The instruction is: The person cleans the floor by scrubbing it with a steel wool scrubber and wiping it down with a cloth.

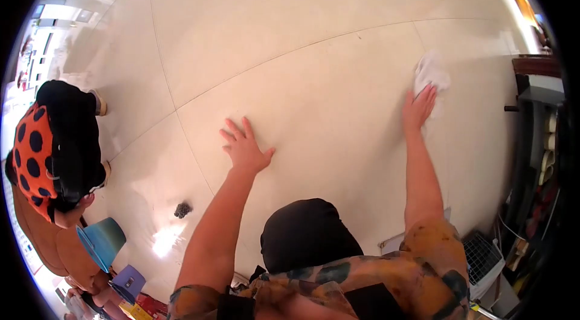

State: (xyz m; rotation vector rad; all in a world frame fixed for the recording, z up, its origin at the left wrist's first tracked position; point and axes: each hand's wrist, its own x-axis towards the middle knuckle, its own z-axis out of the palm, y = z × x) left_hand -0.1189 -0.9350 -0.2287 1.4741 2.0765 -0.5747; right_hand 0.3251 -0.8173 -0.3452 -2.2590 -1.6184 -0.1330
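Note:
On the pale tiled floor (314, 90), my left hand (244, 149) lies palm down with its fingers spread and nothing in them. My right hand (418, 108), farther out to the right, presses on a crumpled white cloth (432, 72). Its fingers rest close together over the cloth's near edge, with the thumb out to the side. A dark, fuzzy clump like a scouring pad (182, 210) lies on the floor to the left of my left forearm. My black-clad knee (308, 235) shows between my arms.
At the left stands a person in an orange top with black spots (33, 145). Below are a blue bucket-like container (104, 241) and a purple item (127, 282). Along the right edge stand a dark shelf (528, 163) and a wire basket (481, 259).

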